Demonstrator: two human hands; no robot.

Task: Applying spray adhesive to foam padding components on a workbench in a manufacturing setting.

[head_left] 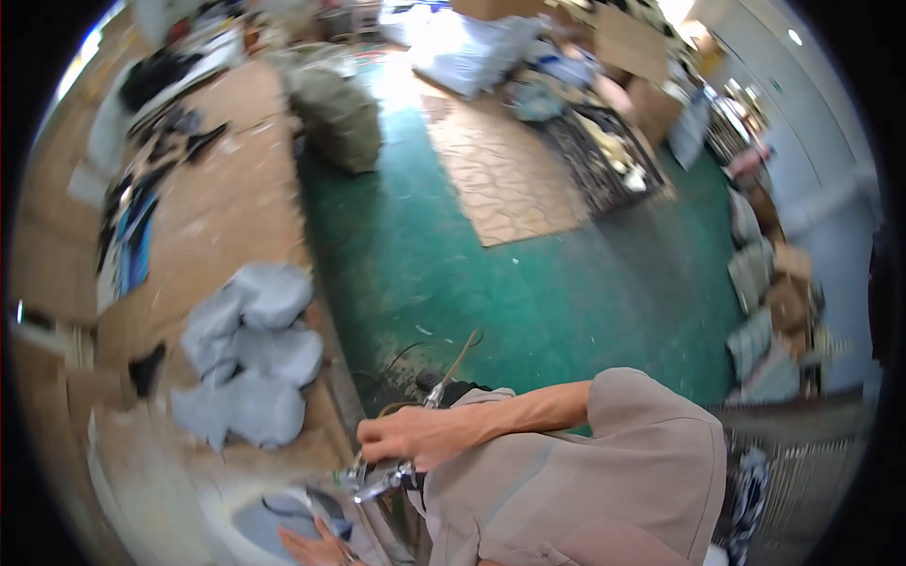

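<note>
I see the person's right hand [406,439] near half past six, fingers curled round a silver spray gun [377,484]; the left hand [316,545], at seven, is open, fingers outstretched at the edge of a grey piece [262,524] on the table [245,189], whether pressing I cannot tell; the step looks like spraying that piece, and next calls for steady aim, fingers clear; a tan hose [462,359] could snag at the table's edge; grey cutouts [253,354] crowd eight o'clock; beyond, a greenish sack [335,111] at eleven, a cardboard sheet [505,179] at one, boxes [788,304] at three.

A workshop, judging by the long worktable [241,203], stuffed sacks [338,113] and, though blurred, probably cardboard boxes [628,42].
</note>
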